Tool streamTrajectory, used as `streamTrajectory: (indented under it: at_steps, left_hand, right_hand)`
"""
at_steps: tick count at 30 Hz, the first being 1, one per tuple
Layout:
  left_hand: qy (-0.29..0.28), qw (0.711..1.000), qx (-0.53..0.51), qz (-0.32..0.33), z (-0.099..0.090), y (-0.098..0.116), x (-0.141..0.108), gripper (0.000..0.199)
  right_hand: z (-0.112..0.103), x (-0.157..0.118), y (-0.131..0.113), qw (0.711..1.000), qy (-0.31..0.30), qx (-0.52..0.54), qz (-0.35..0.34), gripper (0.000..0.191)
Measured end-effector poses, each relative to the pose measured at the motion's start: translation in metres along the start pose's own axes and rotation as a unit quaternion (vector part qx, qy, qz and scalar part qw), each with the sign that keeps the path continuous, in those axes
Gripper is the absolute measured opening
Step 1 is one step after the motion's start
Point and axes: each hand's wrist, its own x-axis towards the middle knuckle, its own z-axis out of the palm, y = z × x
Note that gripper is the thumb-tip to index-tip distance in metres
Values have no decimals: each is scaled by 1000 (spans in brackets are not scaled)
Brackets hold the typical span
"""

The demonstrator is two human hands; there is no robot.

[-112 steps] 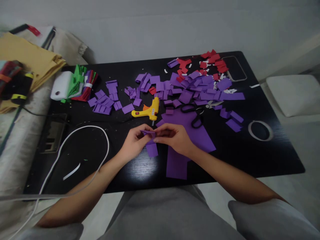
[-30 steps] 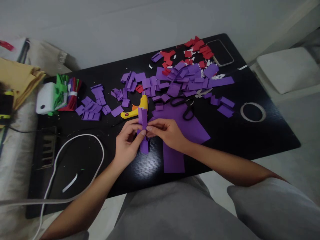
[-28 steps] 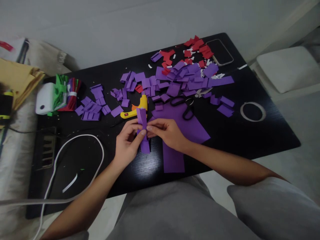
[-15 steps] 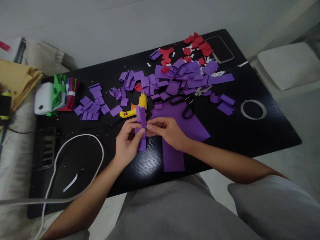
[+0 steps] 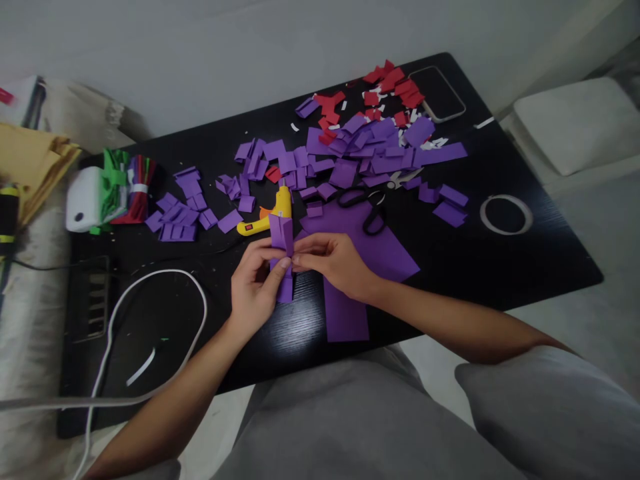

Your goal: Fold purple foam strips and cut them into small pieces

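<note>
A folded purple paper strip [image 5: 281, 233] is held upright above the table's front half. My left hand [image 5: 257, 277] grips it from the left, thumb in front and fingers behind. From the right, my right hand [image 5: 330, 260] pinches the strip's edge, its fingertips close to my left thumb. Just behind the strip lies a yellow glue gun [image 5: 255, 227], partly covered by it. Large purple paper sheets [image 5: 347, 313] lie flat beneath and beside my right hand. Black-handled scissors [image 5: 375, 219] rest on top of them.
Many purple paper pieces [image 5: 345, 172] are heaped at the back, with red scraps [image 5: 410, 93] beyond. A phone [image 5: 440, 93] lies far right, near a tape ring [image 5: 506, 215]. A white cable [image 5: 107, 347] loops at left, below bundled pipe cleaners [image 5: 140, 187].
The strip's upper part has opened slightly at its fold. Both hands keep almost the same place and grip; the whole view has shifted a little.
</note>
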Motion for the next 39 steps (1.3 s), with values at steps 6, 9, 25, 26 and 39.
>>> streamTrajectory:
  at_steps: [6, 9, 25, 26, 39]
  left_hand:
    - [-6, 995, 67, 67, -3, 6, 3, 8]
    - [-16, 984, 122, 133, -6, 10, 5, 14]
    - [24, 986, 134, 101, -7, 11, 3, 15]
    - [30, 991, 108, 74, -6, 10, 2, 19]
    - [4, 994, -75, -84, 7, 6, -2, 33]
  right_hand:
    - [-2, 0, 0, 1000, -12, 14, 12, 21]
    - [-4, 2, -3, 999, -35, 23, 16, 25]
    - [-3, -1, -3, 994, -16, -77, -76, 21]
    - [-3, -1, -3, 993, -12, -87, -79, 21]
    - [-4, -1, 2, 970, 22, -191, -146, 16]
